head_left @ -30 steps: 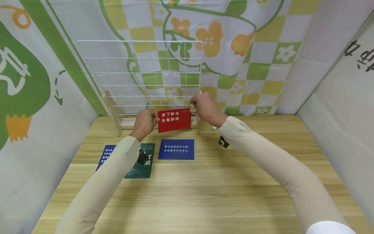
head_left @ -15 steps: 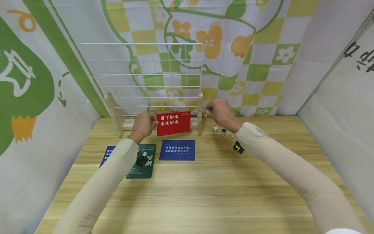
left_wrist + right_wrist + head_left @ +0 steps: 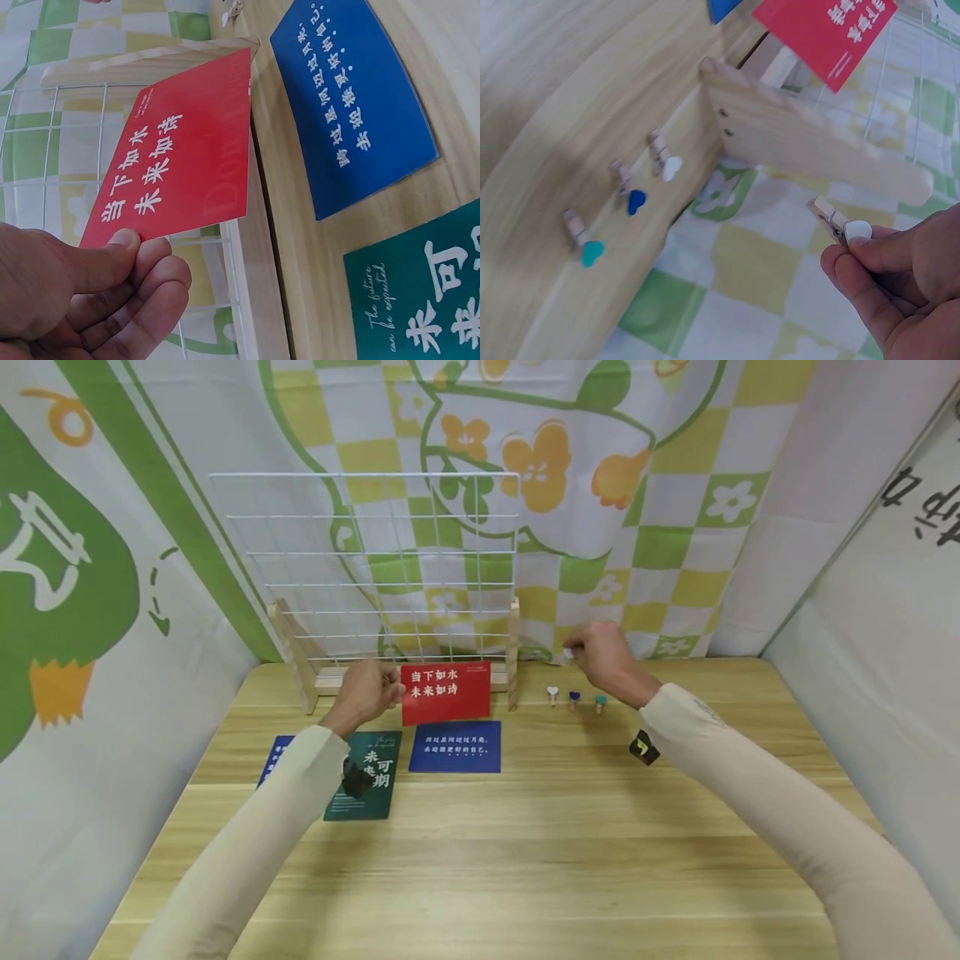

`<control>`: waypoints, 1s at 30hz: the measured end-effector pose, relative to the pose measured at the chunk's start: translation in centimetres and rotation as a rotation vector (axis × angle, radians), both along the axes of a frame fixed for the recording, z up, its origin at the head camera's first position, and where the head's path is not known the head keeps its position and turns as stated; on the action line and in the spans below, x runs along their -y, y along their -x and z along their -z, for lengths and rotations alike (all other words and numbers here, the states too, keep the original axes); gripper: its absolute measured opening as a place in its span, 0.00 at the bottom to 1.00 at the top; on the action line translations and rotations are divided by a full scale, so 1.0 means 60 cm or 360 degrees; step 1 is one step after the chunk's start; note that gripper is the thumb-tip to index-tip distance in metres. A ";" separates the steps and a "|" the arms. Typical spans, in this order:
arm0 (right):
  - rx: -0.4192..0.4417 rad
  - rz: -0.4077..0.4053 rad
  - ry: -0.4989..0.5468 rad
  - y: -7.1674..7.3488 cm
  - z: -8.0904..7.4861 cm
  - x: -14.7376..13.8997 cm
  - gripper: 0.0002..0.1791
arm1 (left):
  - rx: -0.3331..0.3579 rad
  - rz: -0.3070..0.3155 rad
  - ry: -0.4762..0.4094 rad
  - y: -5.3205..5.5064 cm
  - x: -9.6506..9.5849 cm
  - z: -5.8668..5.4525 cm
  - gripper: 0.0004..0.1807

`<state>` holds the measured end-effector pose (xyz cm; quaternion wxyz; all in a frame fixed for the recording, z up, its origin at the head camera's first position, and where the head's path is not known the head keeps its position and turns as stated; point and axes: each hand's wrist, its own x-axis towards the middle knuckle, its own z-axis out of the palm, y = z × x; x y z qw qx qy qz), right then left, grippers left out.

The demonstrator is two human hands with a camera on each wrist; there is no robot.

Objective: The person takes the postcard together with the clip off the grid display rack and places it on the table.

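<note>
My left hand pinches the left edge of a red card with white lettering, between thumb and fingers. The card is tilted up in front of the lower part of a white wire grid rack. In my right hand, right of the rack, a small wooden clothespin with a white heart is pinched by thumb and forefinger, its tip pointing away from the fingers. On the table below lie three more heart clothespins: white, dark blue and teal.
A blue card lies on the wooden table just in front of the red one. To its left lie a green card and another blue card, partly hidden by the left sleeve. Wooden feet hold the rack up.
My right hand has moved right, away from the rack and the card's right corner, uncovering the clothespins on the table. The red card, still in my left hand, has come down slightly.
</note>
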<state>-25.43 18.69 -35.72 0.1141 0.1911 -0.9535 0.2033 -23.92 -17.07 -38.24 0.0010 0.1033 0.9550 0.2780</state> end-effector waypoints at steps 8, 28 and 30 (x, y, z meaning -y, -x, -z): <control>0.0015 0.0042 -0.0043 -0.004 0.017 -0.037 0.15 | 0.0116 0.0022 -0.0096 -0.017 0.014 0.003 0.09; 0.0191 0.0150 -0.0088 -0.010 0.055 -0.117 0.11 | 0.0515 0.0053 -0.0320 -0.054 0.016 -0.001 0.07; 0.0210 0.0155 -0.0103 -0.010 0.058 -0.122 0.10 | 0.0549 0.0065 -0.0357 -0.057 0.017 0.002 0.06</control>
